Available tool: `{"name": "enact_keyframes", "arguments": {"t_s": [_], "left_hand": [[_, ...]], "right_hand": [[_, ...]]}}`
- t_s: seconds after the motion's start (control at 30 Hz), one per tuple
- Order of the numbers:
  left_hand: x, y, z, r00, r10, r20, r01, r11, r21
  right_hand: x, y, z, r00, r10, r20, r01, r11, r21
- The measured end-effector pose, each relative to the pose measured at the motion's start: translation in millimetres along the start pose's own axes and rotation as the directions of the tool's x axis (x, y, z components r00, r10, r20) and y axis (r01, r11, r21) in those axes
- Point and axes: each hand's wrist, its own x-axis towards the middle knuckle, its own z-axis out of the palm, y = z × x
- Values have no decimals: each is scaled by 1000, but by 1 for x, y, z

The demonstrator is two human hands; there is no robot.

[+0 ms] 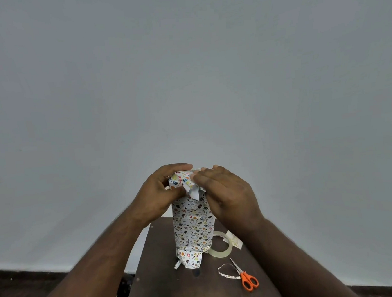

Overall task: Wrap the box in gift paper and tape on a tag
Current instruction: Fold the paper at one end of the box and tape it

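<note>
2 hands, left hand (157, 193) and right hand (226, 192), pinch crinkled patterned gift paper (191, 223) atop the tall upright box.

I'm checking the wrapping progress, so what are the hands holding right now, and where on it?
Both hands hold the tall box wrapped in white patterned gift paper at its top end: left hand and right hand pinch the paper folds there.
</note>
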Motion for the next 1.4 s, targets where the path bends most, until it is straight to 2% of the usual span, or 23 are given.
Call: {"name": "enact_keyframes", "arguments": {"t_s": [0.13,0.33,0.5,0.6,0.73,0.8,0.9,0.97,1.03,1.1,1.17,1.23,1.4], "left_hand": [[-2,1,-2,999,-14,-49,12,999,-52],[-2,4,-1,997,7,-73,-12,998,-61],[3,8,4,988,33,-148,-46,995,-85],[6,11,5,982,76,-174,-90,993,-76],[12,13,1,978,112,-177,-124,990,-61],[15,10,-2,977,123,-176,-132,990,-44],[18,6,-5,974,147,-171,-152,988,-18],[19,9,-6,972,162,-171,-165,986,-4],[20,14,-7,968,181,-174,-181,983,16],[23,19,-9,966,189,-177,-185,982,38],[25,23,-10,963,202,-177,-193,979,66],[26,27,-10,960,216,-179,-204,975,85],[25,34,-7,954,224,-197,-215,974,65]], "right_hand": [[10,-2,-4,999,46,-20,-44,997,67],[2,5,1,999,-37,-1,37,998,55],[-1,7,5,992,-122,-13,121,992,-34],[-4,8,7,992,-124,5,124,990,-59],[-7,7,5,995,-62,73,62,998,4],[-4,2,1,996,56,63,-65,986,154],[12,-3,-7,946,325,-2,-297,869,396],[27,0,-12,893,448,-30,-398,820,412],[40,7,-17,819,568,78,-540,718,438],[51,15,-21,705,649,285,-691,538,484],[57,23,-23,639,641,425,-753,408,516],[60,28,-23,623,603,498,-764,333,553],[63,34,-23,624,539,565,-763,264,590]]}}
